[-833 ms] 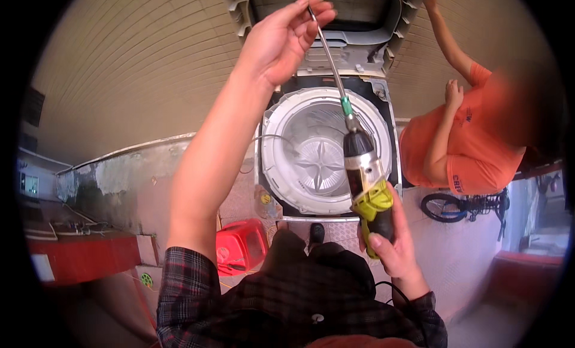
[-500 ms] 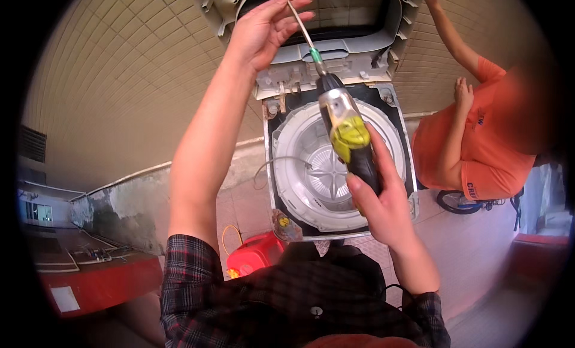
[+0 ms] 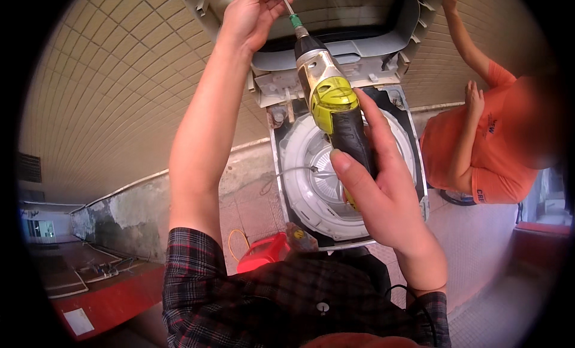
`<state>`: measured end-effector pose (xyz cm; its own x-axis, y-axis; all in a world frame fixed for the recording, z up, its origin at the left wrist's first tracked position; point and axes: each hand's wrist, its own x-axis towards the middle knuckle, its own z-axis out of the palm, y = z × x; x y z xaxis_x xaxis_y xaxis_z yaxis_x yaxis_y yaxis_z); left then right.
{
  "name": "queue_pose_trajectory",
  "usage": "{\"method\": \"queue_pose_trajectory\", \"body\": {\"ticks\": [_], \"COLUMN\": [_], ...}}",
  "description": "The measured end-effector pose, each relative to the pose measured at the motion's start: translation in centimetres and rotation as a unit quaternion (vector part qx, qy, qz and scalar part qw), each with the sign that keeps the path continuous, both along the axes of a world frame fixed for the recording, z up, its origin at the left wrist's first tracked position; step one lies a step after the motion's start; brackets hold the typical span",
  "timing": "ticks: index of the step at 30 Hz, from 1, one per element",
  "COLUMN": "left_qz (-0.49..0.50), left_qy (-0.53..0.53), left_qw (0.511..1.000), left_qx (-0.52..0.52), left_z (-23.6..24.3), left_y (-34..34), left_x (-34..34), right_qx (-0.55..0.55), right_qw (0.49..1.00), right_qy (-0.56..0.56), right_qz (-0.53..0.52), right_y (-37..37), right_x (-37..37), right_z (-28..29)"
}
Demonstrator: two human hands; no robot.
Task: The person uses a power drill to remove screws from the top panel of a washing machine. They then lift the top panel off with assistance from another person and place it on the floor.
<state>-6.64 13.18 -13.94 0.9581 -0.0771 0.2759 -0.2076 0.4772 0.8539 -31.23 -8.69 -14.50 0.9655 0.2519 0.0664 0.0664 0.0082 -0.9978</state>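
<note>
Two bare hands up over an opened top-load washing machine (image 3: 383,186): right hand (image 3: 383,198) in a closed grip around the black handle of a yellow-and-black power screwdriver (image 3: 332,102), which angles up and away above the white drum. Left hand (image 3: 251,16), fingers pinched shut on the long thin bit (image 3: 286,2) near the raised lid (image 3: 335,31) at the frame's top edge. Another person in an orange shirt (image 3: 491,150) stands just right of the machine; a red container (image 3: 263,252) sits on the floor by its near-left corner.
</note>
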Motion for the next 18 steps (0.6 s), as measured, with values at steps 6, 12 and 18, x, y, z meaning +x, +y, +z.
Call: {"method": "queue_pose_trajectory", "body": {"ticks": [6, 12, 18], "left_qz": [0.011, -0.005, -0.017], "left_qy": [-0.004, -0.003, -0.014], "left_qw": [1.000, 1.000, 1.000], "left_qx": [-0.002, -0.006, -0.017], "left_z": [-0.5, -0.7, -1.4], "left_y": [0.8, 0.8, 1.2], "left_x": [0.9, 1.1, 1.3], "right_qx": [-0.003, 0.000, 0.025], "right_qw": [1.000, 0.999, 0.996], "right_qy": [0.025, 0.040, 0.078], "right_qz": [0.006, -0.009, -0.042], "right_y": [0.8, 1.4, 1.5], "right_x": [0.3, -0.1, -0.6], "right_z": [0.7, 0.8, 0.8]}}
